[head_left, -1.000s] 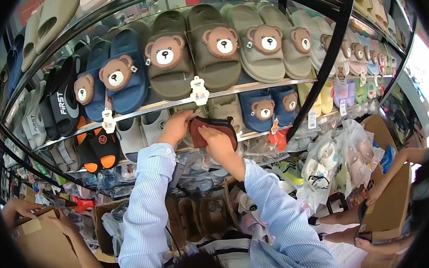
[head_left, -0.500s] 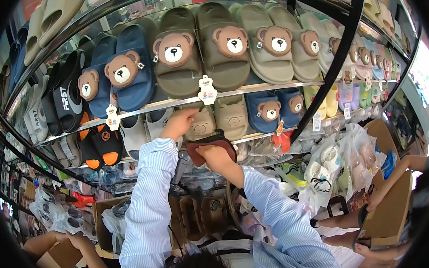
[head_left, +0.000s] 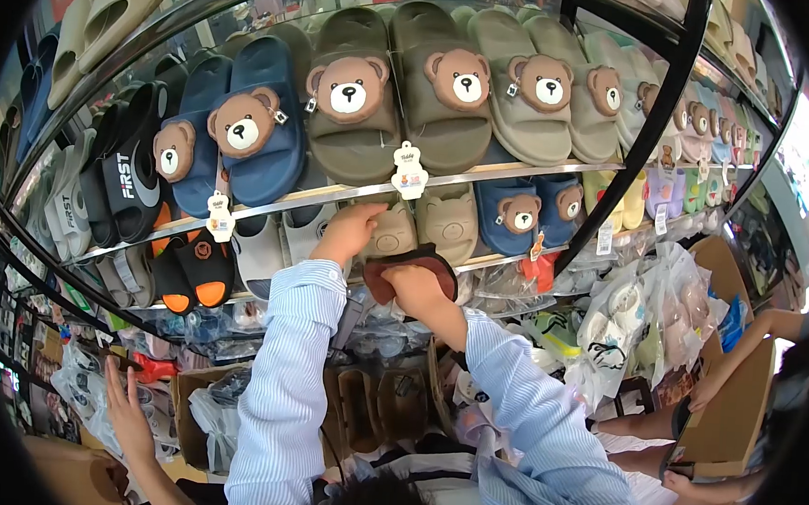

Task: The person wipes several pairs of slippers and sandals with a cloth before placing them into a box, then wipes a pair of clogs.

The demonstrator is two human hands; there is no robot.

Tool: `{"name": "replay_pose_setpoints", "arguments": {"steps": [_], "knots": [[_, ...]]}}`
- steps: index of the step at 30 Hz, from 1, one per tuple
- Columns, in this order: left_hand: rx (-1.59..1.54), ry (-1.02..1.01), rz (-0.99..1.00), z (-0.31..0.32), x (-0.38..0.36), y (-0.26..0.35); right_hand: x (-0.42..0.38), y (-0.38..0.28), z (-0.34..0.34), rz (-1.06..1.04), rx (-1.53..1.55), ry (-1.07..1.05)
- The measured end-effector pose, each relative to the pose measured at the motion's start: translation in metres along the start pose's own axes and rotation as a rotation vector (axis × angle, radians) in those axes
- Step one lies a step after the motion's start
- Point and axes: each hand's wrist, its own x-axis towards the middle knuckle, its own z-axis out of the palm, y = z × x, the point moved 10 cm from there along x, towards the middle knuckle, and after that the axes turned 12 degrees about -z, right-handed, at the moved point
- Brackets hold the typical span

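My left hand [head_left: 348, 233] reaches to the lower shelf with its index finger stretched out over the strap of a beige slide sandal [head_left: 389, 229] that has an animal face. Its other fingers are mostly hidden. Just right of it, my right hand [head_left: 418, 292] is closed around a dark reddish-brown cloth or pad [head_left: 381, 277], in front of the same pair. The second beige slide [head_left: 446, 225] stands beside the first, untouched. Blue slides [head_left: 518, 215] with bear faces sit to the right, and a light grey slide [head_left: 256, 253] to the left.
Large bear-face slides [head_left: 352, 87] line the shelf above, with a white tag [head_left: 410, 171] hanging near my hands. A black post [head_left: 649, 110] divides the rack. Bagged shoes [head_left: 625, 308] hang right. Another person's hand [head_left: 129, 412] is at lower left; a person with a cardboard box [head_left: 726, 416] is at right.
The view has shifted, moving the shelves slightly rightward. My hands stay by the beige slides, the cloth now lying more spread. At lower left, another person's hand has risen from a box with fingers extended.
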Motion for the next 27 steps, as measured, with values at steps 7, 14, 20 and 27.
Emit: {"name": "replay_pose_setpoints", "arguments": {"steps": [7,14,20,27], "knots": [[-0.012,0.057,-0.007,0.004,-0.006,-0.003,-0.017,-0.007,-0.038,-0.030,0.086,0.058],[0.031,0.206,0.023,-0.022,-0.051,0.008,-0.038,0.032,-0.119,0.180,0.141,0.319],[0.148,0.260,0.023,-0.053,-0.080,-0.015,-0.039,0.024,-0.186,0.066,0.044,0.573],[0.225,0.293,-0.103,-0.072,-0.100,-0.045,-0.022,0.011,-0.157,-0.219,-0.461,0.469]]}}
